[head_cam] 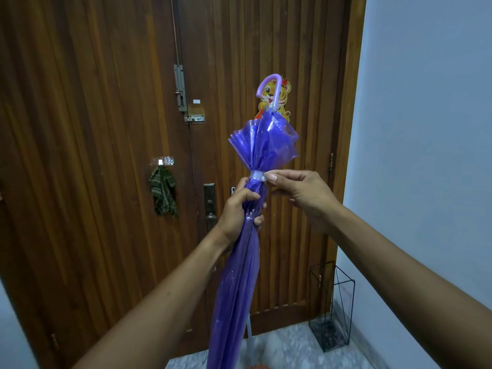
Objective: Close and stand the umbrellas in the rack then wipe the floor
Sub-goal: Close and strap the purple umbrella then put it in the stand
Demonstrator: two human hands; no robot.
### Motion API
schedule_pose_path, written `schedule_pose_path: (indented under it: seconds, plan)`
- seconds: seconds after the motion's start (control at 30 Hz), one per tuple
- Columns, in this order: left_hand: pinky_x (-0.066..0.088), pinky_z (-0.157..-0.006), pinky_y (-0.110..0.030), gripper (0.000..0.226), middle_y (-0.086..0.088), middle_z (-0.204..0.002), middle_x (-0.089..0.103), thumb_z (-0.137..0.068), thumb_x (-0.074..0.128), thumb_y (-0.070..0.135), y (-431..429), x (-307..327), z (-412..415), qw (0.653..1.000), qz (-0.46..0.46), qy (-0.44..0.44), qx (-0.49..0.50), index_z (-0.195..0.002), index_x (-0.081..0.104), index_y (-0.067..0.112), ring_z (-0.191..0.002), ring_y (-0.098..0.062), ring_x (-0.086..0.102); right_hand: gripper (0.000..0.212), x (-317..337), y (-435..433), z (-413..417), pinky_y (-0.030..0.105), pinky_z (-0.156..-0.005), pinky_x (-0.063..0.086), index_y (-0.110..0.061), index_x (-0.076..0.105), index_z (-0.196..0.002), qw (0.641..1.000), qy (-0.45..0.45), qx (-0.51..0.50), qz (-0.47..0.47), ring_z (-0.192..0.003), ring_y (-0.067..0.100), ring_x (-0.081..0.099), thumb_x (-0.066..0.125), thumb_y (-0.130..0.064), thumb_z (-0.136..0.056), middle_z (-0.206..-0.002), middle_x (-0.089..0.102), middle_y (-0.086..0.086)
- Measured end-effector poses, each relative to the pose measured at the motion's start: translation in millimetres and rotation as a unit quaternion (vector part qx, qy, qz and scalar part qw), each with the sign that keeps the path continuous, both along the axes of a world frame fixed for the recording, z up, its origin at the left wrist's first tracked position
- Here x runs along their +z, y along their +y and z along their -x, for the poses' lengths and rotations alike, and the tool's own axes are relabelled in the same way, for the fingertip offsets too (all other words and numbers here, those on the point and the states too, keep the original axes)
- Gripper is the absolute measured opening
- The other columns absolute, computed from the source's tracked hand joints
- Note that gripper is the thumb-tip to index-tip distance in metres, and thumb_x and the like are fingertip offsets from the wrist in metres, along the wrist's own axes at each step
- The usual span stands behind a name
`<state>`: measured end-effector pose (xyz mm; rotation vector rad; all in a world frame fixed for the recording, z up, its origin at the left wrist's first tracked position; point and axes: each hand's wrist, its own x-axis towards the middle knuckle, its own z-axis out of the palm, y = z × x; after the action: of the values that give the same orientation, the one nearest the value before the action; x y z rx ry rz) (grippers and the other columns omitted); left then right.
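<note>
A translucent purple umbrella [241, 275] is folded and held upright in front of me, its lilac hook handle [269, 86] at the top. My left hand [239, 211] grips the gathered canopy just below a white strap [257, 175] wound around it. My right hand [300, 193] pinches the end of that strap with thumb and forefinger. Above the strap the canopy edge flares out. A black wire umbrella rack [332, 304] stands on the floor at the lower right, by the door and wall.
A wooden double door [106, 129] with bolts and a handle [210, 206] fills the view. A green striped cloth [163, 194] hangs from a hook on it. The marble floor [292, 347] shows below; something orange peeks at the bottom edge. A pale wall is on the right.
</note>
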<state>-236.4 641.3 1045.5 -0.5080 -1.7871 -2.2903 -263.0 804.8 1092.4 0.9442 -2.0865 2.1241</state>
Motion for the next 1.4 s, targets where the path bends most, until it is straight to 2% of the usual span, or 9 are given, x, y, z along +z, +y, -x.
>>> schedule_pose_path:
  seconds: [0.17, 0.3, 0.43, 0.77, 0.9, 1.0, 1.1, 1.27, 1.4]
  plan:
    - [0.041, -0.050, -0.029, 0.036, -0.011, -0.079, 0.054, -0.084, 0.048, 0.023, 0, 3, -4, 1.000, -0.012, 0.006, -0.004, -0.119, 0.052, 0.019, -0.049, -0.017, 0.050, 0.013, 1, -1, -1, 0.006, -0.057, 0.049, -0.018, 0.079, -0.101, 1.000, -0.007, -0.016, 0.001, -0.080, -0.007, 0.071, 0.072, -0.021, -0.091, -0.089, 0.079, -0.014]
    - [0.046, -0.050, -0.031, 0.037, -0.014, -0.078, 0.054, -0.085, 0.047, 0.022, 3, 6, -5, 1.000, -0.009, 0.015, -0.001, -0.121, 0.053, 0.015, -0.052, -0.022, 0.052, 0.011, 2, -3, -4, 0.023, -0.068, 0.045, -0.020, 0.080, -0.091, 0.997, -0.078, -0.015, 0.013, -0.067, 0.000, 0.068, 0.078, -0.027, -0.083, -0.084, 0.078, -0.008]
    - [0.050, -0.057, -0.035, 0.040, -0.014, -0.080, 0.060, -0.089, 0.043, 0.025, 1, 4, -6, 0.999, 0.036, 0.019, 0.017, -0.126, 0.050, 0.011, -0.058, -0.028, 0.060, 0.025, 4, -2, -8, 0.041, -0.084, 0.040, -0.023, 0.080, -0.084, 0.995, -0.097, -0.011, 0.016, -0.095, 0.018, 0.064, 0.082, -0.039, -0.065, -0.094, 0.078, -0.004]
    - [0.048, -0.054, -0.029, 0.028, -0.015, -0.080, 0.059, -0.099, 0.037, 0.021, 13, 8, -10, 1.000, 0.026, -0.004, -0.008, -0.116, 0.051, 0.005, -0.056, -0.021, 0.056, 0.022, 0, 11, -4, 0.042, -0.092, 0.041, -0.026, 0.081, -0.082, 0.994, -0.101, 0.030, 0.019, -0.100, 0.021, 0.061, 0.081, -0.039, -0.064, -0.094, 0.077, -0.002]
    - [0.046, -0.049, -0.028, 0.046, -0.014, -0.076, 0.058, -0.088, 0.045, 0.037, 22, 9, -7, 1.000, 0.012, -0.015, -0.014, -0.113, 0.051, 0.000, -0.055, -0.020, 0.053, 0.024, 0, 19, -4, 0.042, -0.093, 0.041, -0.025, 0.081, -0.084, 0.995, -0.090, 0.026, 0.014, -0.099, 0.020, 0.062, 0.080, -0.039, -0.064, -0.094, 0.077, -0.001]
    - [0.045, -0.046, -0.027, 0.050, -0.011, -0.076, 0.057, -0.094, 0.044, 0.050, 32, 7, -2, 1.000, 0.008, -0.003, -0.004, -0.108, 0.057, 0.004, -0.060, -0.019, 0.053, 0.031, -2, 25, -1, 0.043, -0.094, 0.041, -0.022, 0.080, -0.087, 0.995, -0.093, 0.017, 0.018, -0.095, 0.016, 0.064, 0.081, -0.039, -0.062, -0.091, 0.077, -0.003]
    - [0.046, -0.046, -0.026, 0.043, -0.009, -0.077, 0.057, -0.099, 0.041, 0.049, 41, 4, 3, 1.000, 0.020, 0.004, 0.012, -0.116, 0.058, 0.013, -0.062, -0.019, 0.052, 0.039, -4, 34, 3, 0.042, -0.090, 0.042, -0.019, 0.080, -0.089, 0.995, -0.100, 0.014, 0.022, -0.098, 0.019, 0.062, 0.084, -0.041, -0.057, -0.094, 0.077, -0.002]
    - [0.047, -0.049, -0.028, 0.049, -0.008, -0.075, 0.055, -0.106, 0.033, 0.044, 62, -4, 6, 0.997, 0.065, 0.014, 0.038, -0.131, 0.052, 0.007, -0.057, -0.017, 0.053, 0.032, -10, 54, 13, 0.037, -0.078, 0.040, -0.014, 0.076, -0.084, 0.993, -0.114, 0.027, 0.027, -0.087, 0.021, 0.052, 0.084, -0.034, -0.061, -0.085, 0.070, 0.002]
    - [0.047, -0.050, -0.031, 0.047, -0.005, -0.070, 0.057, -0.108, 0.030, 0.042, 83, -11, 10, 0.991, 0.111, 0.044, 0.065, -0.129, 0.056, 0.009, -0.052, -0.019, 0.053, 0.039, -14, 75, 25, 0.046, -0.095, 0.045, -0.017, 0.073, -0.088, 0.995, -0.099, 0.008, -0.026, -0.081, 0.007, 0.066, 0.085, -0.041, -0.059, -0.079, 0.074, -0.011]
